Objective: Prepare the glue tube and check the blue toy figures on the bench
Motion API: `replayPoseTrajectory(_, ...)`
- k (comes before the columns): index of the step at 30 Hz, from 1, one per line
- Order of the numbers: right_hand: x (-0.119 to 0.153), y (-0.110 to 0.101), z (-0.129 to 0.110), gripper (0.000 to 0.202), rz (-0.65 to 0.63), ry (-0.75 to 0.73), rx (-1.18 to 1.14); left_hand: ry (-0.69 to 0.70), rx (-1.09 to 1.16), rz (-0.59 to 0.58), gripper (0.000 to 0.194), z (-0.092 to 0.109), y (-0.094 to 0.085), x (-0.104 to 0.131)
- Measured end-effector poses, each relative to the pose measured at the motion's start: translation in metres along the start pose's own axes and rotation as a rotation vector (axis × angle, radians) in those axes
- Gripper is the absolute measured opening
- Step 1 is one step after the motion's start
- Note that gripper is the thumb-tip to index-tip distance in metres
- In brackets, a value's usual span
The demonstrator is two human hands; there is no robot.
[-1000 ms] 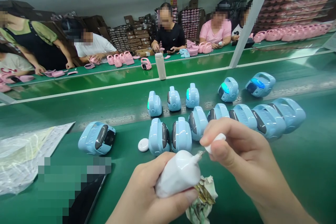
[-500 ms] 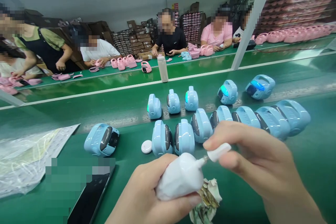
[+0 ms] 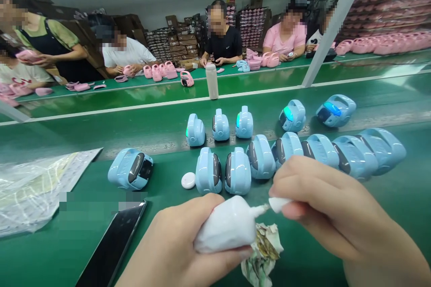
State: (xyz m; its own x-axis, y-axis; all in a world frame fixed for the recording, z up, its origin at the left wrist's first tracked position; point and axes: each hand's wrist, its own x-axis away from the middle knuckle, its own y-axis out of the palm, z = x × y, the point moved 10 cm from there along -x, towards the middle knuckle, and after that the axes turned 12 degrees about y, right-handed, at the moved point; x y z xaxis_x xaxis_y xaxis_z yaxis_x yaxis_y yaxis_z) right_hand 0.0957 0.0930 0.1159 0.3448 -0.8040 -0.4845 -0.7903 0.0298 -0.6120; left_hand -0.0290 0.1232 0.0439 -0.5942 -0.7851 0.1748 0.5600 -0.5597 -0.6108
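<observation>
Gripping a soft white glue tube (image 3: 226,228) in a closed fist, the left hand (image 3: 182,246) sits low in the view with a crumpled, stained paper wad (image 3: 262,255) tucked under its fingers, the tube's thin nozzle pointing right. The right hand (image 3: 336,215) pinches a small white cap (image 3: 279,204) between thumb and fingertips, and the cap's end now sits at the nozzle tip, so close that I cannot tell whether they touch; 1 second ago the cap was held higher, above the nozzle, and half a second ago it was just beside it, level with the tip. Both hands have drifted slightly lower and to the right in the view since then. Beyond them on the green conveyor belt (image 3: 387,215) stands a near row of 7 light blue toy robots (image 3: 237,171), with 5 more behind; they hold the same arrangement as before. A round white disc (image 3: 188,180) lies just left of that near row, and 1 more blue robot (image 3: 131,168) rests on its side further left. A dark phone (image 3: 112,246) lies at the lower left, near a clear plastic bag of printed sheets (image 3: 37,193). A pale bottle (image 3: 212,80) stands on the belt's far edge, where other people handle pink toys (image 3: 158,71).
</observation>
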Motion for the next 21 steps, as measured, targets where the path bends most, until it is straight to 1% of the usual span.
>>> replayPoseTrajectory(4,0.0,0.002,0.002,0.01,-0.012,-0.003,-0.028,-0.013,-0.025,-0.012,0.029,-0.002,0.001,-0.002)
replayPoseTrajectory(9,-0.002,0.005,0.006,0.01,-0.029,0.027,-0.088,-0.038,-0.031,-0.021,0.032,-0.005,0.004,-0.003)
replayPoseTrajectory(14,-0.002,0.007,0.006,0.021,-0.031,0.019,-0.121,-0.052,-0.07,-0.023,0.03,-0.007,0.004,-0.004)
replayPoseTrajectory(21,-0.004,0.013,0.011,0.026,-0.017,0.056,-0.105,-0.103,-0.216,0.033,0.031,-0.012,-0.002,-0.002)
